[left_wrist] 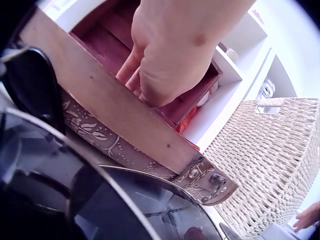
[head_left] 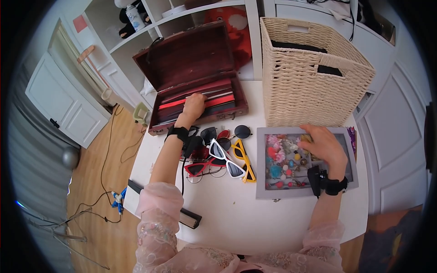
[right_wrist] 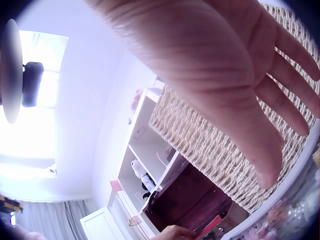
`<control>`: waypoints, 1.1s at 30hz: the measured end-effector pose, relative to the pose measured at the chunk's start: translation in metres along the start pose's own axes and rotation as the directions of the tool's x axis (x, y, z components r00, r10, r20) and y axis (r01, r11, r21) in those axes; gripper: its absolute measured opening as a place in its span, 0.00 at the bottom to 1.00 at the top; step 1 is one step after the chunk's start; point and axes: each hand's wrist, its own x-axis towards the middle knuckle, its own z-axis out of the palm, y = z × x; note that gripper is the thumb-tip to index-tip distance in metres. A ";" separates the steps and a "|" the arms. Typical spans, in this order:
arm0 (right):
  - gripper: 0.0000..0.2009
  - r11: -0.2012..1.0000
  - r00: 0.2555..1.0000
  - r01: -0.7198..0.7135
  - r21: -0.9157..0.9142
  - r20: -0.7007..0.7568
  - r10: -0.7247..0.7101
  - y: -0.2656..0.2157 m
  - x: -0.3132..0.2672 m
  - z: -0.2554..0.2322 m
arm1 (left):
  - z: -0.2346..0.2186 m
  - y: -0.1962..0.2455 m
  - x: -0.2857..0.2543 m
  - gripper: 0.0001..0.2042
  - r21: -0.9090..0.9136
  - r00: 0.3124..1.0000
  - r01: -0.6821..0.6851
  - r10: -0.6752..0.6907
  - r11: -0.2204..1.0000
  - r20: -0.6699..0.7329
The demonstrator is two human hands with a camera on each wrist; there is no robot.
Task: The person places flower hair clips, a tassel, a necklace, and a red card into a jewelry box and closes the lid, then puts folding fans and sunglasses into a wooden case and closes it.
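Observation:
My left hand [head_left: 194,105] reaches into an open dark-red wooden case [head_left: 186,54] at the back left of the table. Red and dark flat items [head_left: 221,99] stand in rows inside it. In the left wrist view the fingers [left_wrist: 131,75] go down behind the case's front wall, which hides their tips, so I cannot tell whether they grip anything. My right hand [head_left: 324,144] lies over a grey display box [head_left: 261,182] with a see-through lid, its fingers extended and spread in the right wrist view. Colourful jewellery and flower ornaments [head_left: 278,157] show under the lid.
Several sunglasses lie piled between case and box, among them white ones [head_left: 227,159], yellow ones [head_left: 244,160] and red ones [head_left: 196,169]. A tall woven basket [head_left: 309,86] stands behind the grey box. A black bar-shaped object [head_left: 190,218] lies at the table's front left edge.

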 end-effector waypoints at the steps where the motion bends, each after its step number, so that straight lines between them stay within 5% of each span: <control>1: 0.23 1.000 1.000 0.010 -0.009 -0.021 -0.010 0.000 -0.001 0.001 | 0.002 0.001 0.002 0.13 -0.001 1.000 0.004 -0.004 1.000 0.000; 3: 0.23 1.000 1.000 0.006 -0.006 -0.015 -0.006 -0.001 -0.001 -0.001 | 0.004 0.004 0.007 0.05 0.083 1.000 -0.003 0.002 0.997 0.010; 6: 0.23 1.000 1.000 -0.004 -0.005 -0.005 0.004 -0.002 -0.001 -0.002 | 0.009 0.009 0.010 0.05 0.172 0.999 -0.045 0.044 0.984 0.008; 14: 0.24 1.000 1.000 -0.012 0.016 0.023 0.012 0.000 0.000 -0.001 | -0.001 -0.001 0.002 0.10 -0.026 0.998 -0.045 0.046 0.999 0.034; 16: 0.24 0.999 1.000 0.004 0.039 0.006 -0.004 0.002 0.000 0.001 | -0.002 -0.006 0.005 0.13 -0.093 0.986 -0.034 0.049 0.995 0.157; 20: 0.24 0.999 1.000 0.020 0.037 0.020 -0.020 0.004 0.002 0.002 | -0.007 -0.002 0.001 0.14 -0.037 0.982 -0.087 0.092 0.996 0.168; 26: 0.23 0.998 0.999 0.043 0.042 0.026 -0.044 0.004 0.002 -0.001 | -0.057 -0.022 -0.023 0.10 -0.075 0.991 -0.137 0.137 0.988 -0.010; 28: 0.23 0.997 0.999 0.030 0.078 0.015 -0.031 0.002 0.002 -0.001 | -0.090 -0.031 -0.042 0.07 -0.254 0.983 -0.072 0.112 0.964 0.145; 30: 0.23 0.996 0.999 0.019 0.089 0.031 -0.022 -0.003 0.000 -0.004 | -0.144 -0.005 -0.068 0.06 -0.197 0.879 0.144 -0.034 0.970 0.476; 33: 0.24 0.993 1.000 -0.019 0.119 0.026 0.016 -0.003 0.000 -0.004 | -0.168 -0.001 -0.113 0.07 -0.212 0.706 0.078 0.096 0.974 0.702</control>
